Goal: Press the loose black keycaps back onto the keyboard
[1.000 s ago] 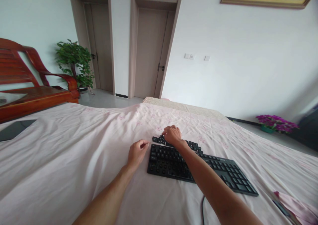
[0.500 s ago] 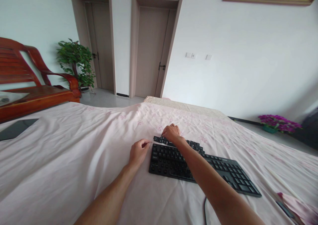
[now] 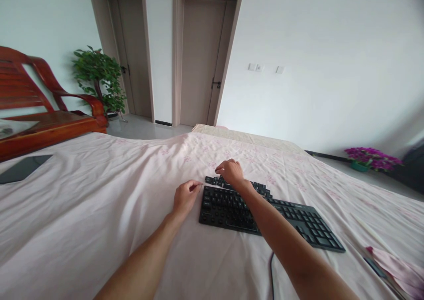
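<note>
Little has shifted since earlier: loose keycaps (image 3: 217, 181) are touched under right hand (image 3: 232, 173) curled fingers; left hand (image 3: 184, 197), fingertips pinched, beside keyboard (image 3: 265, 214). Caps could be scattered by a nudge.

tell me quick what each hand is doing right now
Left hand: fingers curled, resting at the keyboard left edge; holding anything cannot be told.
Right hand: on the loose keycaps; grip cannot be told.

no readable text, not even on the keyboard (image 3: 265, 214) keys
</note>
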Available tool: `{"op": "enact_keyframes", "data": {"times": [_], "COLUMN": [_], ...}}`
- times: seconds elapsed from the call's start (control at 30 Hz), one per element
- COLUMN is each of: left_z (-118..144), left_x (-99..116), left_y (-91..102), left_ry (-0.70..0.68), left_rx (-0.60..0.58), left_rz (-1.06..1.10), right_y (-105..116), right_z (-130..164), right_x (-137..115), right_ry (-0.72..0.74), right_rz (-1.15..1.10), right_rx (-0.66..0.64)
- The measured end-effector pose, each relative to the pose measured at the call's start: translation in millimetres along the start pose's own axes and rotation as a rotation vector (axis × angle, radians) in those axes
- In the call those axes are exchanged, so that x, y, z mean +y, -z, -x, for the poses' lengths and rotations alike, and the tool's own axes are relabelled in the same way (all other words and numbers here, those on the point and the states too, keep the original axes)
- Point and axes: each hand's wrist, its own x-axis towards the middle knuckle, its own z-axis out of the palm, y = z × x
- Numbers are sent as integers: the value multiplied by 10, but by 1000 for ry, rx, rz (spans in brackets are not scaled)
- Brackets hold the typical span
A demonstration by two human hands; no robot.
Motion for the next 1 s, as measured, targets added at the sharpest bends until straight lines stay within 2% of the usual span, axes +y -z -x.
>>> {"op": "enact_keyframes", "data": {"times": [0.2, 0.33, 0.43, 0.6, 1.0], "left_z": [8, 22, 29, 40, 35], "left_x": [32, 39, 39, 57, 39], "left_y": [14, 22, 22, 24, 25], "left_ry": [-5, -6, -10, -22, -29], "left_rx": [-6, -14, -9, -5, -17], "left_rz": [-19, -32, -38, -39, -42], "right_y": [90, 51, 26, 0, 1], "right_z": [617, 1021, 1208, 1314, 1327], "right_x": [-52, -143, -222, -312, -403], "right_ry": [109, 153, 190, 195, 242], "right_rz": [-270, -275, -215, -126, -8], "right_rx": [143, 176, 181, 158, 154]}}
